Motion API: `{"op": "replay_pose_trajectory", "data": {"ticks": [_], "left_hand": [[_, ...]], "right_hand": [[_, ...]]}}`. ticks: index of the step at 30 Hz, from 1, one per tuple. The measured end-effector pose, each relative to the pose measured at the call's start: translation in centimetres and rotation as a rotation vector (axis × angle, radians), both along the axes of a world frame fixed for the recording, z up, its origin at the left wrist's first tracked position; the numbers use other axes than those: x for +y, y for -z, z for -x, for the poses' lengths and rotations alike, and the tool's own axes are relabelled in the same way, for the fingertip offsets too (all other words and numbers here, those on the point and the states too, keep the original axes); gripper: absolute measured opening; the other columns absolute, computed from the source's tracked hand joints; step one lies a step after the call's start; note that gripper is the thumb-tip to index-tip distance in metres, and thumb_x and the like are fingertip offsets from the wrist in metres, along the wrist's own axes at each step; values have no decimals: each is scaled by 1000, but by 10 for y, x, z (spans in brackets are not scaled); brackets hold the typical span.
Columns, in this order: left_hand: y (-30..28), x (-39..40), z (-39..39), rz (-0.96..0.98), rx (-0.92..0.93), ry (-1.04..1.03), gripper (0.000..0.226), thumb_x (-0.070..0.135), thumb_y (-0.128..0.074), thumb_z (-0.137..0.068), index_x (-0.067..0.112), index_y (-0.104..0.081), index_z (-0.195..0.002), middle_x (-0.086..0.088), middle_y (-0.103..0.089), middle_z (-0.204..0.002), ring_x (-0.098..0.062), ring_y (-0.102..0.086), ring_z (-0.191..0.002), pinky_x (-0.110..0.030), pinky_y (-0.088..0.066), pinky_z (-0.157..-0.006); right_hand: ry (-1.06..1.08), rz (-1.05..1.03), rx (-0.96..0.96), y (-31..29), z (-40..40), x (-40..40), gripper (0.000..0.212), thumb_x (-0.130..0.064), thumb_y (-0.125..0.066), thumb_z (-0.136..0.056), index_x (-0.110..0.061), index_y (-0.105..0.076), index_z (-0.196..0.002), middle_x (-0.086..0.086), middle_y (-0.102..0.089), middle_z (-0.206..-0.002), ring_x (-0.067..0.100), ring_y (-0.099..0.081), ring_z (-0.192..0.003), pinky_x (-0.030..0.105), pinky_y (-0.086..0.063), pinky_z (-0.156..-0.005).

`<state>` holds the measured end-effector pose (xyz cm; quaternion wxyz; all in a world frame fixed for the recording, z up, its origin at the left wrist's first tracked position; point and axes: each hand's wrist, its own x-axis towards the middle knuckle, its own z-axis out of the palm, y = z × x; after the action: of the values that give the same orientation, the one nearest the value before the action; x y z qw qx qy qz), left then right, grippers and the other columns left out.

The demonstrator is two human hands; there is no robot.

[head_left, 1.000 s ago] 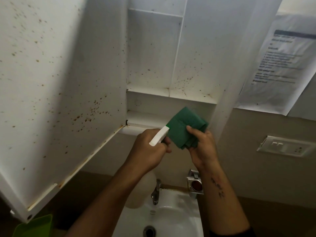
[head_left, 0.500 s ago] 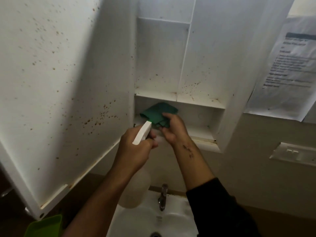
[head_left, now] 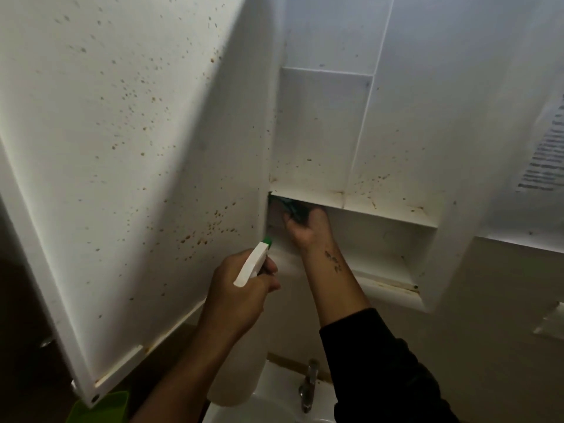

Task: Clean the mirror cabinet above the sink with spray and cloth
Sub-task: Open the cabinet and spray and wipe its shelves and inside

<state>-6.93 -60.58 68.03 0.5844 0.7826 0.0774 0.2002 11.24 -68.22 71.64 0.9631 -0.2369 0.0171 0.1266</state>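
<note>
wiping inside the lowest compartment of the mirror cabinet [head_left: 396, 166], the right hand [head_left: 305, 227] presses a green cloth [head_left: 291, 209] into the compartment's upper left corner, just under the shelf, near the middle of the frame; its fingers curl round the cloth, most of which is hidden behind the hand and shelf edge. below and left of it, the left hand [head_left: 238, 297] grips a spray bottle [head_left: 253, 264] by the neck, fingers wrapped closed, the white head with its green nozzle pointing up toward the same corner. the step in hand looks like wiping the inner shelves. brown specks are thick on the open door [head_left: 137, 148] filling the left of the frame and on the shelf above the cloth, so the next move probably calls for sweeping the cloth along the compartment, then spraying those speckled faces. at the bottom sit a sink [head_left: 274, 404] and tap [head_left: 308, 389]. a printed notice [head_left: 546, 160] at the right edge is too blurred to read; no brand shows on the bottle.
</note>
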Motion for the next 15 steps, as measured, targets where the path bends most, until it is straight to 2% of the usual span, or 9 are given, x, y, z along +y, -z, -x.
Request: {"op": "replay_pose_trajectory", "data": {"ticks": [3,6,8,10,13,15], "left_hand": [[1,-4,0,6,13,10,12,3,-64,-85,15,-68,-86,-9,-72,-86,-17,-69,-77,-17,-47,-50],[1,-9,-1,8,8,23,12,3,-64,-86,14,-67,-87,-9,-72,-86,-16,-69,-77,-17,-47,-51],[1,-13,-1,7,1,23,13,3,-64,-87,15,-67,-87,-8,-72,-87,-16,-69,-78,-19,-49,-52],[1,-15,-1,3,-6,26,13,3,-63,-88,15,-67,-88,-6,-72,-88,-14,-69,-79,-17,-48,-52],[3,-20,-3,9,6,48,13,3,-63,-90,15,-67,-89,-6,-72,-88,-12,-69,-79,-12,-45,-50],[5,-24,-3,20,14,68,14,1,-62,-90,15,-67,-89,-7,-71,-88,-11,-69,-79,-11,-45,-50]], "right_hand": [[6,-33,-29,2,-1,0,39,-7,-56,-93,-8,-54,-132,18,-61,-111,32,-60,-95,34,-58,-55],[25,-69,-62,4,0,-7,33,-6,-56,-94,-7,-57,-126,19,-62,-109,33,-60,-95,35,-58,-54],[46,-65,-108,5,2,-17,27,-7,-56,-94,-7,-61,-120,20,-63,-113,35,-60,-104,43,-61,-67],[73,-71,-137,8,4,-33,22,-7,-53,-95,-7,-63,-115,22,-63,-118,39,-59,-110,52,-57,-83],[130,-114,-158,11,6,-65,23,-6,-49,-96,-4,-62,-116,23,-63,-116,40,-61,-105,51,-59,-75],[169,-132,-167,12,9,-84,30,-5,-51,-93,-2,-61,-121,25,-61,-122,42,-60,-110,50,-58,-76]]}}
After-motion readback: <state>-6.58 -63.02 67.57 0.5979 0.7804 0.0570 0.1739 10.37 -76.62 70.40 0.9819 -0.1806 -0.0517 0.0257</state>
